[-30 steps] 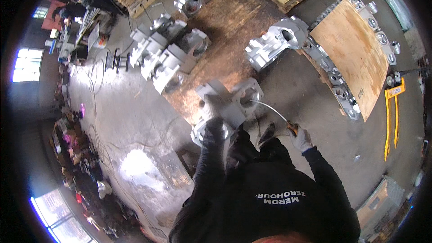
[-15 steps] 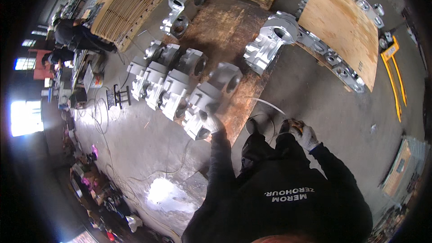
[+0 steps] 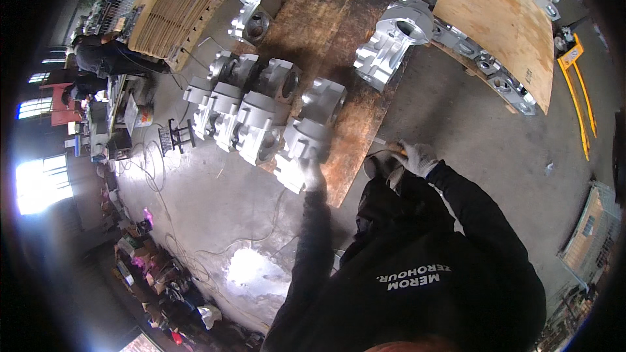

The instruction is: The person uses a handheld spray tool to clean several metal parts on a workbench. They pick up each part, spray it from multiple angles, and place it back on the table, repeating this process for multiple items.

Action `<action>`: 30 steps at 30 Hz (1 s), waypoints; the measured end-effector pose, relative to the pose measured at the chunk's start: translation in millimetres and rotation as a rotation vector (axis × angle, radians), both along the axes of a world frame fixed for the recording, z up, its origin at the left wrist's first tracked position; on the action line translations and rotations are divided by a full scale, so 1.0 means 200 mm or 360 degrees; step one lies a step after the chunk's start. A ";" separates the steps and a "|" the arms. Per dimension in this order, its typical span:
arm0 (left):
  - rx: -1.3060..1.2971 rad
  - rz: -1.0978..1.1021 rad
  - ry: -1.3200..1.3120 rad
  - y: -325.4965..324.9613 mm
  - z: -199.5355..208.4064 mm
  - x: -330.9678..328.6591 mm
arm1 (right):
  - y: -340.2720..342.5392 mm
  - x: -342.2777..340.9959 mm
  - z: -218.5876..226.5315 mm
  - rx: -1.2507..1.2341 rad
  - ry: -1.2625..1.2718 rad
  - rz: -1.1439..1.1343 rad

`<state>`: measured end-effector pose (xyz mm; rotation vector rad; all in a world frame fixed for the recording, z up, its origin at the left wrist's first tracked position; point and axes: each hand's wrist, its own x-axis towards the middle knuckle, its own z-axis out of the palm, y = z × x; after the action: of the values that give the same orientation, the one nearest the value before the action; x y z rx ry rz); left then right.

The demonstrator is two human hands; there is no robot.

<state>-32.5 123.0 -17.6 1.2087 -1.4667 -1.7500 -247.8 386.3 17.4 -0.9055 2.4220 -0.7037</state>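
My left hand [image 3: 313, 175], in a pale glove, grips the near end of a silver-grey metal casting [image 3: 304, 138] at the front edge of the brown wooden board [image 3: 355, 150]. Its fingers are partly blurred against the bright metal. My right hand [image 3: 419, 159], gloved too, is closed around a slim hand tool with an orange handle [image 3: 396, 151], just right of the board's edge. The tool's far end is too faint to make out. Several similar castings [image 3: 254, 120] stand in rows left of the held one. A larger casting [image 3: 391, 42] sits on the board's right side.
More castings [image 3: 250, 16] stand at the board's far left. To the right lies a plywood sheet [image 3: 499, 32] with castings along its edges, and beyond it a yellow pallet jack [image 3: 574, 85]. Stacked wooden panels [image 3: 186, 10] and two people are at the far left. Cables [image 3: 156, 169] cross the floor.
My right hand has moved up and slightly left, bringing the tool beside the board's edge. My left hand stays on the casting. The whole view has shifted slightly.
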 end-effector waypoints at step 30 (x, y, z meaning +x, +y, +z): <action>-0.1817 -0.1338 -0.2661 -0.68 0.01 -0.17 | 0.60 0.16 0.17 0.0149 -0.0070 -0.0746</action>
<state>-65.6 -13.7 -15.8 1.2654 -3.3799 0.6307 -215.6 505.7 51.6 -0.2778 2.6253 -0.7496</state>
